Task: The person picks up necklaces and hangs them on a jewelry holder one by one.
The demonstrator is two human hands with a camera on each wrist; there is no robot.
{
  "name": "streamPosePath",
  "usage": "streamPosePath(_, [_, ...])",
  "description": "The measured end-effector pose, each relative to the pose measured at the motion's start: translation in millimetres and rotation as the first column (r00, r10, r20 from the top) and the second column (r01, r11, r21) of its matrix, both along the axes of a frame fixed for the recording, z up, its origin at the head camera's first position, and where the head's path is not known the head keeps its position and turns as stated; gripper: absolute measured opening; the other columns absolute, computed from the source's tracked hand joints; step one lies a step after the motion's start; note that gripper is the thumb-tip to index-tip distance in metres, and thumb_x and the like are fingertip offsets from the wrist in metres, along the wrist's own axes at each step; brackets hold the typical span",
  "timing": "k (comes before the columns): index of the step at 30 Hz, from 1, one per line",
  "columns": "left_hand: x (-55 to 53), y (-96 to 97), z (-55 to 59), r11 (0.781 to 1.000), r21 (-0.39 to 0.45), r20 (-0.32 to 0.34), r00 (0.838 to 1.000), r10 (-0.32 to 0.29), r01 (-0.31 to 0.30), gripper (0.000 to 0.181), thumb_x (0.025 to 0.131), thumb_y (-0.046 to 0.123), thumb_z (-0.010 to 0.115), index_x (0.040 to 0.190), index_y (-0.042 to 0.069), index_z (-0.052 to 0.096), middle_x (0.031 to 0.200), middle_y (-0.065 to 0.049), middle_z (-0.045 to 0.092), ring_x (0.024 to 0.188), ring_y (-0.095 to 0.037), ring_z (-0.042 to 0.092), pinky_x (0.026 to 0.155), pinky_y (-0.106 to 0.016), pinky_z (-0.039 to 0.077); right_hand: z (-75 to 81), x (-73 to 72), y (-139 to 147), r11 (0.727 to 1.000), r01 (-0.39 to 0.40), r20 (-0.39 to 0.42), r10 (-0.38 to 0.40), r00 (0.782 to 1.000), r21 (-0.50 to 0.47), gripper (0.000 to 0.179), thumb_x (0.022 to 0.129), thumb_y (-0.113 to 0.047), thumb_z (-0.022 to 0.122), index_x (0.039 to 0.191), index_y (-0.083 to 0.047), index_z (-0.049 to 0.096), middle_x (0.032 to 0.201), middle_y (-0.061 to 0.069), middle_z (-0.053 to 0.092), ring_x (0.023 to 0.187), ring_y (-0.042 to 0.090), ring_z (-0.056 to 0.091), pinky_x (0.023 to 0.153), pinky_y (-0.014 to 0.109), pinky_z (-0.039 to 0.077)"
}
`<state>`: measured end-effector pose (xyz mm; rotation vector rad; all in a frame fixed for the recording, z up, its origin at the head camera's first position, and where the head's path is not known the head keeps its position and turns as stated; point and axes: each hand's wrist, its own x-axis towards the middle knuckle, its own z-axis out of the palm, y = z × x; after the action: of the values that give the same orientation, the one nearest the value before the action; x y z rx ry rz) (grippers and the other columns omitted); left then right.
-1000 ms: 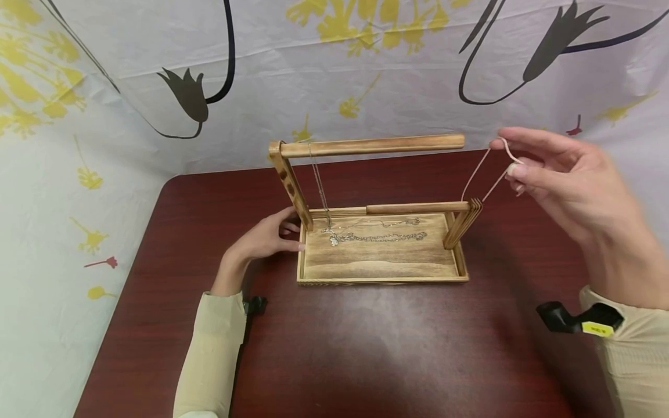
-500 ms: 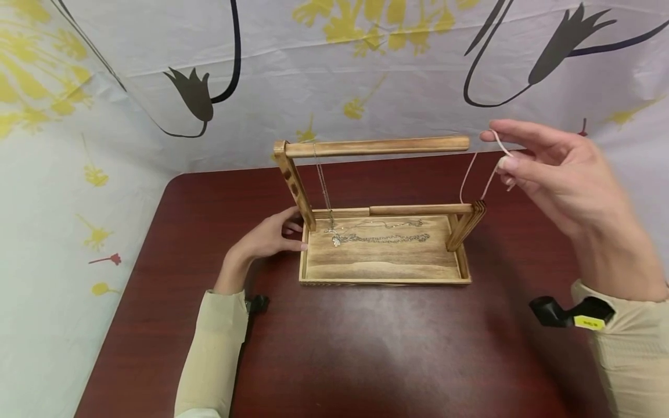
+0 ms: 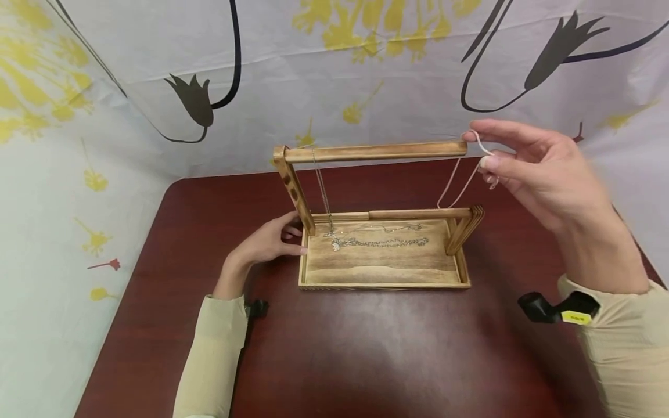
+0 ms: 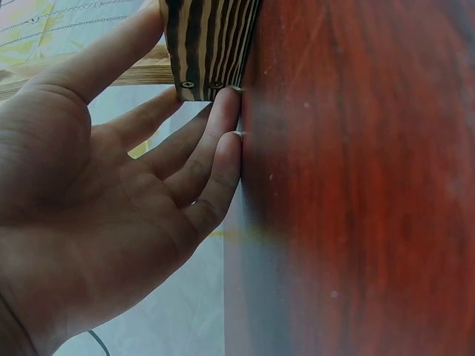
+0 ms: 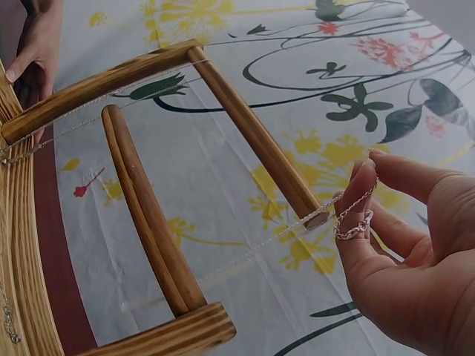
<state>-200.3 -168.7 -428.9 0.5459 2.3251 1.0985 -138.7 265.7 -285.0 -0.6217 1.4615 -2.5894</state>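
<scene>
Head view: one pinched chain (image 3: 479, 145) in right hand (image 3: 549, 168), left hand (image 3: 268, 239) loose against one tray (image 3: 384, 285)

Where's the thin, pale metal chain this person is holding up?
In the head view, right of centre: the person's right hand pinches the chain near the free right end of the upper brown wooden bar.

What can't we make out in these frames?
- Lower end of the held chain: head, hidden behind the lower bar; right wrist, blurred.
- Index fingertip of the left hand: left wrist, hidden behind the stand.
- Lettering on the yellow label: head, too small.
</scene>
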Motion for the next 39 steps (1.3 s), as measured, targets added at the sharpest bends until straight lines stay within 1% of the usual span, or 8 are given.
streamPosePath(1, [0.4, -0.4, -0.7, 1.0, 0.003, 0.002, 1.0, -0.004, 0.004, 0.092, 0.087, 0.019, 0.079, 0.158, 0.006, 0.022, 0.152, -0.018, 0.039, 0.127, -0.034, 0.052, 0.107, -0.046, 0.043, -0.3, 0.3, -1, 1.0, 0.013, -0.008, -0.013, 1.0, 0.024, 0.051, 0.09, 0.03, 0.038, 0.137, 0.014, 0.051, 0.123, 0.024, 0.064, 0.076, 0.023, 0.065, 0.066, 0.027, 0.055])
streamPosePath(6, [1.4, -0.3, -0.5, 1.0, 0.014, -0.001, 1.0, -0.007, 0.007, 0.091, 0.088, 0.019, 0.079, 0.158, 0.006, 0.023, 0.152, -0.018, 0.039, 0.127, -0.034, 0.052, 0.107, -0.047, 0.042, 0.0, -0.2, -5, 0.999, 0.024, -0.015, -0.024, 1.0, 0.045, 0.05, 0.09, 0.029, 0.04, 0.137, 0.014, 0.051, 0.124, 0.024, 0.063, 0.078, 0.023, 0.066, 0.068, 0.027, 0.055])
streamPosePath(8, [1.6, 0.3, 0.4, 1.0, 0.016, 0.001, 1.0, -0.008, 0.008, 0.091, 0.088, 0.019, 0.079, 0.158, 0.006, 0.023, 0.151, -0.018, 0.04, 0.127, -0.034, 0.052, 0.107, -0.047, 0.042, 0.4, -0.8, -6, 0.999, 0.021, -0.009, -0.02, 1.0, 0.032, 0.05, 0.09, 0.029, 0.04, 0.137, 0.014, 0.051, 0.124, 0.024, 0.064, 0.078, 0.024, 0.066, 0.068, 0.028, 0.055])
streamPosePath(14, [0.4, -0.6, -1.4, 1.0, 0.025, 0.006, 1.0, -0.005, 0.005, 0.091, 0.087, 0.019, 0.079, 0.158, 0.006, 0.022, 0.15, -0.019, 0.04, 0.127, -0.035, 0.051, 0.107, -0.048, 0.042, 3.1, -2.8, -11, 0.998, 0.041, -0.008, -0.041, 0.999, 0.046, 0.05, 0.09, 0.029, 0.042, 0.136, 0.013, 0.052, 0.124, 0.024, 0.064, 0.078, 0.024, 0.066, 0.067, 0.028, 0.055])
streamPosePath(25, [0.0, -0.5, 0.2, 1.0, 0.013, 0.006, 1.0, -0.002, 0.002, 0.092, 0.088, 0.02, 0.079, 0.158, 0.007, 0.022, 0.152, -0.019, 0.038, 0.128, -0.035, 0.051, 0.107, -0.047, 0.043, 7.3, -3.3, -22, 0.996, 0.028, -0.018, -0.026, 0.999, 0.087, 0.046, 0.089, 0.028, 0.045, 0.132, 0.014, 0.056, 0.122, 0.025, 0.066, 0.081, 0.024, 0.065, 0.069, 0.028, 0.055])
streamPosePath(29, [-1.7, 2.3, -0.9, 1.0, 0.009, -0.008, 1.0, -0.001, 0.001, 0.09, 0.087, 0.019, 0.08, 0.158, 0.007, 0.025, 0.153, -0.018, 0.038, 0.127, -0.034, 0.051, 0.106, -0.047, 0.043, 9.0, -1.7, -25, 0.996, 0.022, -0.001, -0.022, 1.0, 0.082, 0.041, 0.093, 0.024, 0.044, 0.132, 0.015, 0.055, 0.122, 0.025, 0.065, 0.082, 0.025, 0.065, 0.07, 0.028, 0.056])
streamPosePath(33, [-2.0, 3.9, -1.8, 1.0, -0.006, -0.017, 1.0, 0.007, -0.007, 0.092, 0.087, 0.019, 0.08, 0.158, 0.007, 0.024, 0.152, -0.018, 0.04, 0.126, -0.034, 0.052, 0.106, -0.047, 0.043, 10.4, -1.2, -30, 0.997, 0.013, 0.018, -0.014, 1.0, 0.071, 0.037, 0.096, 0.019, 0.045, 0.132, 0.016, 0.054, 0.122, 0.026, 0.064, 0.083, 0.026, 0.064, 0.071, 0.028, 0.056])
streamPosePath(39, [0.0, 3.4, -1.9, 1.0, -0.025, -0.002, 1.0, 0.016, -0.016, 0.094, 0.087, 0.021, 0.079, 0.159, 0.007, 0.02, 0.152, -0.018, 0.039, 0.127, -0.035, 0.051, 0.106, -0.048, 0.043, 11.6, -2.2, -39, 0.992, 0.014, -0.002, -0.014, 1.0, 0.127, 0.035, 0.094, 0.02, 0.051, 0.128, 0.015, 0.058, 0.118, 0.023, 0.066, 0.08, 0.023, 0.065, 0.07, 0.026, 0.056])
